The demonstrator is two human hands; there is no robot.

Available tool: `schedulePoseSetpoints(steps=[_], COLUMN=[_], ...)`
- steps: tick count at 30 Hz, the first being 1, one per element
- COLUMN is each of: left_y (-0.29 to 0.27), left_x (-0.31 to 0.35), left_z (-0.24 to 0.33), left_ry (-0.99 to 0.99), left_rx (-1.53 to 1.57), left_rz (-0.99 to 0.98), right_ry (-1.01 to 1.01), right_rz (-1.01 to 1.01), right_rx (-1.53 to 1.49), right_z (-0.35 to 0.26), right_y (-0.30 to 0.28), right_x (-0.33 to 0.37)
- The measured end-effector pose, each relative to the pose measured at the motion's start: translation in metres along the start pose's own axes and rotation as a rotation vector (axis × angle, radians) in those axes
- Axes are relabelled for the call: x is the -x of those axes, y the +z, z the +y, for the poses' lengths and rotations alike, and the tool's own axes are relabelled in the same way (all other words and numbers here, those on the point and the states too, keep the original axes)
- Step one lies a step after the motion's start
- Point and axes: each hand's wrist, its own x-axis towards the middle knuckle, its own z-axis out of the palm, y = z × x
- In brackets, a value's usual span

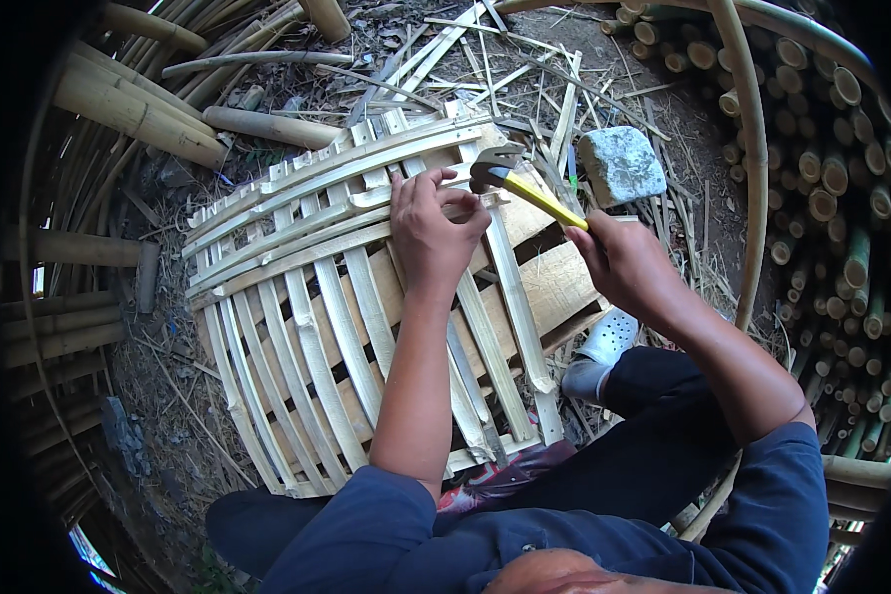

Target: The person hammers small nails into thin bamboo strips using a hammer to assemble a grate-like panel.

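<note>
A claw hammer [540,200] with a yellow handle is gripped in my right hand [626,259]. Its metal head is close to the fingertips of my left hand [432,238], above the far right part of a bamboo slat frame [329,302]. The left thumb and forefinger are pinched together at a crosswise bamboo strip; anything between them is too small to make out. Long pale slats run from near to far in the frame, and several split strips [297,259] cross them at the far side. Wooden boards [556,280] show beneath the slats.
A pale stone block [622,166] sits right of the frame. Cut bamboo poles [812,168] are stacked at the right, behind a curved pole [752,148]. Thick bamboo poles [139,119] stick in from the left. Bamboo scraps [465,59] litter the ground beyond. A white clog [609,337] is beside the boards.
</note>
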Motion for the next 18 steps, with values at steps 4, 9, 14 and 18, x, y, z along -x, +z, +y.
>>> schedulePoseSetpoints(steps=[4,9,14,18], left_y=[0.0014,-0.0002,0.0022,0.0017], left_x=[0.0005,0.0014,0.002,0.002], left_z=[-0.002,-0.0025,-0.0007,-0.0024], left_ry=[-0.003,0.012,0.012,0.014], left_rx=[0.016,0.022,-0.032,-0.032], left_rz=[0.002,0.009,0.021,-0.007], right_ry=[0.042,0.048,0.033,0.0], right_rz=[-0.032,-0.021,-0.028,0.036], right_rx=[-0.02,-0.048,0.0,-0.069], right_z=[-0.0038,-0.0083,-0.0062,-0.0082], right_y=[-0.003,-0.0067,-0.0026,-0.0017], right_x=[-0.0007,0.0004,0.004,0.0053])
